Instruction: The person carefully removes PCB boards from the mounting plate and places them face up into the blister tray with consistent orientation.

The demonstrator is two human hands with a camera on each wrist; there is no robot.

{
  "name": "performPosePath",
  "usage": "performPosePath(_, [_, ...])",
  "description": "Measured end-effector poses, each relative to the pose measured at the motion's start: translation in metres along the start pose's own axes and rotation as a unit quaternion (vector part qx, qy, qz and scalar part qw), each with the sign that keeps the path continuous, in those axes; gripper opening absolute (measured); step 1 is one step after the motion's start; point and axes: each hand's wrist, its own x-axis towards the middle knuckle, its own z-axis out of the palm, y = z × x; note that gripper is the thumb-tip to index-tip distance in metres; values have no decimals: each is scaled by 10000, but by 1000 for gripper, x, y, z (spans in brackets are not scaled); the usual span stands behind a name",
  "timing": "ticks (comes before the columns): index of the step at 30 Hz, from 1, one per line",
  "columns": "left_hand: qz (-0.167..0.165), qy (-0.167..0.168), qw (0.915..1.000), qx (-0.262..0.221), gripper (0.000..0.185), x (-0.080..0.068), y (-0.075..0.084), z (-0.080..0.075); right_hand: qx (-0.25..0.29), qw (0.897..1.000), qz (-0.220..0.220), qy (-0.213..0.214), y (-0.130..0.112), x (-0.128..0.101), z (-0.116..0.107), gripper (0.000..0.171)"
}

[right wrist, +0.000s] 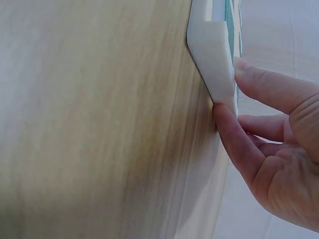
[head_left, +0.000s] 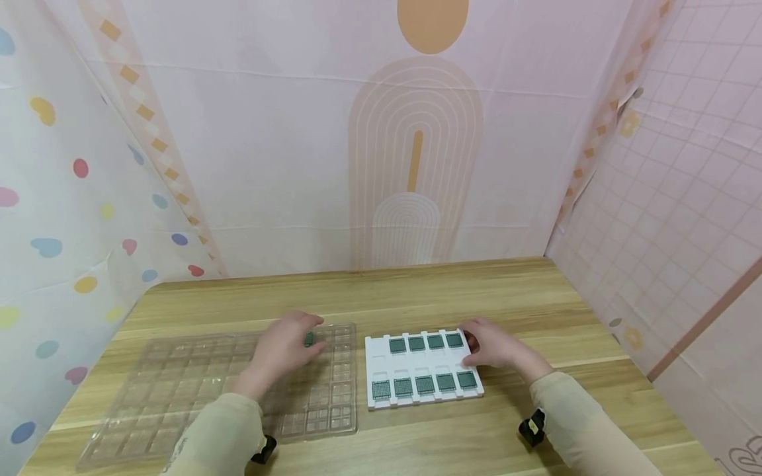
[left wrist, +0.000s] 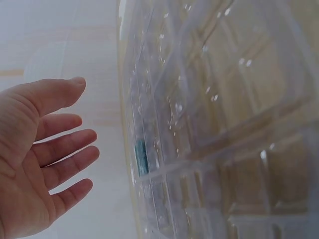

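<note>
Head view: left hand (head_left: 283, 348) spread, right hand (head_left: 491, 344) pinching white rectangular tray (head_left: 412, 362); square green chips (head_left: 424, 385) could be spilled by tilting.

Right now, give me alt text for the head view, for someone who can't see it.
A person's right hand grips the right edge of a white tray holding nine green chips on a wooden table. Their left hand hovers over a clear compartment tray where one green chip shows.
</note>
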Motion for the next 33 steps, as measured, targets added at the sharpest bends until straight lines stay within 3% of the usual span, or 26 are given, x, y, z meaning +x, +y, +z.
performPosePath(15, [217, 495, 9985, -65, 50, -9, 28, 8, 51, 10000, 12, -18, -1, -1, -1, 66])
performPosePath(24, [243, 377, 9990, -14, 53, -14, 46, 10, 10, 10000, -2, 7, -2, 0, -1, 64])
performPosePath(33, [603, 316, 9976, 95, 56, -17, 59, 18, 7, 10000, 15, 25, -2, 0, -2, 66])
